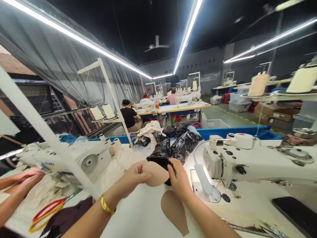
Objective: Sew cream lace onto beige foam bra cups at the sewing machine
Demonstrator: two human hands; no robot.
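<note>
My left hand (pixel 135 173) pinches a beige teardrop-shaped pad (pixel 156 175) between thumb and fingers, its point toward the right. My right hand (pixel 179 175) is closed on a piece of black fabric (pixel 158 161) right behind the pad, its fingertips at the pad's right end. How far the black fabric reaches behind the pad is hidden. On the white table below lies a second beige pad (pixel 174 211), partly under my right forearm. Behind my hands, black plastic bags (pixel 184 143) are heaped beside pale cloth (pixel 150 128).
A sewing machine (pixel 247 162) with a lamp stands at the right, a dark phone-like slab (pixel 296 211) before it. At the left are another machine (pixel 86 160), a slanting white post (pixel 49 132), red-and-yellow-handled scissors (pixel 48 211) and a co-worker's hands (pixel 29 178).
</note>
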